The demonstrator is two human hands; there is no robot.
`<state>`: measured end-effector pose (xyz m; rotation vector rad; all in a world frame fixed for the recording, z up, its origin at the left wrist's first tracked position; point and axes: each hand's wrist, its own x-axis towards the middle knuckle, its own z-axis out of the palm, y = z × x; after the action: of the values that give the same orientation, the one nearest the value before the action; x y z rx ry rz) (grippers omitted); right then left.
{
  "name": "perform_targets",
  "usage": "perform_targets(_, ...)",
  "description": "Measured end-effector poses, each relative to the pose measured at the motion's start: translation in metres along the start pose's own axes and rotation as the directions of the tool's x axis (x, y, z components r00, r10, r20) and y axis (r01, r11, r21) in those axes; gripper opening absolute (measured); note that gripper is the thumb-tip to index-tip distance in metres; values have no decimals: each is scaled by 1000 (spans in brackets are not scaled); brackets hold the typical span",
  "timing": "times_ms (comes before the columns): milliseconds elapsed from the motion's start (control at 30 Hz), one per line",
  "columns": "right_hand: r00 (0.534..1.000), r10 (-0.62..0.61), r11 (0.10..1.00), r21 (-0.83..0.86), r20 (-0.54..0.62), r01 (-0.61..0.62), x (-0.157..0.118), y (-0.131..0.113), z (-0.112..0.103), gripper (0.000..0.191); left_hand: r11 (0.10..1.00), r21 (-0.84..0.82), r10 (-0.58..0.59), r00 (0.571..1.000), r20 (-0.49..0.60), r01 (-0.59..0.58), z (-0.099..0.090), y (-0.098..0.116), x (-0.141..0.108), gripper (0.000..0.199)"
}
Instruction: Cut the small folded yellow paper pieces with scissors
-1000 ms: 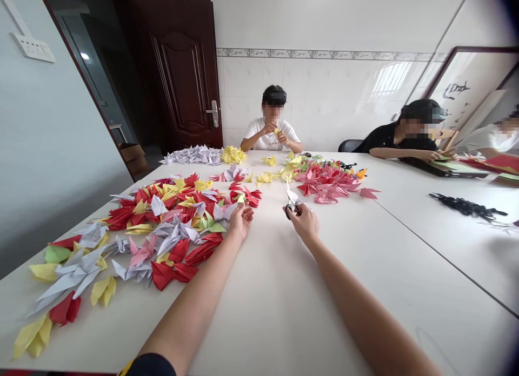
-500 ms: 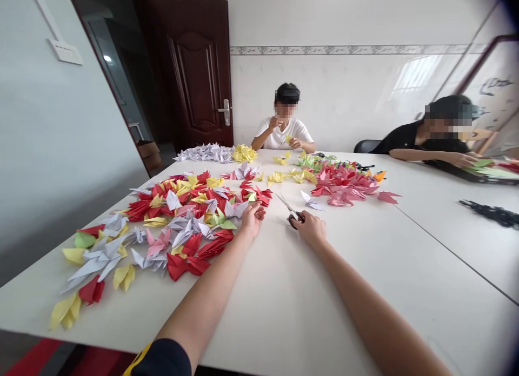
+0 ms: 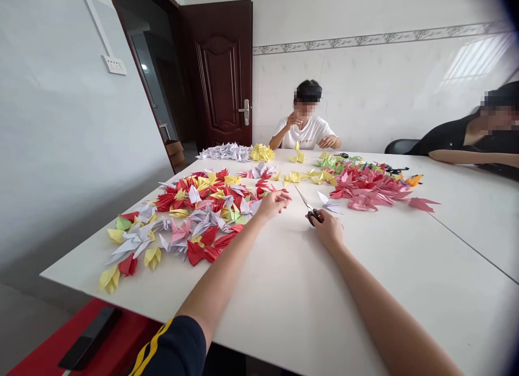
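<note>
My right hand (image 3: pixel 328 228) is closed around the black handles of a pair of scissors (image 3: pixel 310 209), whose blades point away and to the left over the white table (image 3: pixel 284 279). My left hand (image 3: pixel 273 204) is beside the right edge of a large pile of folded paper cranes (image 3: pixel 206 216) in red, yellow, white, pink and green. Its fingers are bent and bunched; whatever they hold is too small to make out. A single white crane (image 3: pixel 330 204) lies just beyond my right hand.
Pink cranes (image 3: pixel 365 187) lie to the right, with white cranes (image 3: pixel 225 152) and yellow cranes (image 3: pixel 262 152) farther back. A person in a white shirt (image 3: pixel 310 133) sits opposite; another in black (image 3: pixel 454 135) leans at the right. Below the table's left edge lies a phone (image 3: pixel 91 335).
The view has turned left. My left hand has moved slightly away from the pile toward the scissors. The person opposite has lowered one hand, and a yellow crane stands on the table there.
</note>
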<state>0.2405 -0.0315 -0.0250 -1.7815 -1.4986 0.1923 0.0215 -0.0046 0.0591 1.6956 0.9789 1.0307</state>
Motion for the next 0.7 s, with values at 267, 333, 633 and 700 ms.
perform_targets(267,999,-45,996,82,-7,46,3,1,4,45,672,698,91,908,-410,248,-124,41,-17,16)
perform_targets(333,997,-72,991,114,10,70,3,0,4,41,515,771,21,894,-448,374,-145,33,-22,16)
perform_targets(633,999,-53,988,143,3,52,4,-7,4,28,531,760,-473,875,-102,375,-163,-17,-10,41)
perform_targets(700,999,-38,989,142,8,36,6,-7,5,28,516,771,-481,871,-101,374,-163,-26,-5,48)
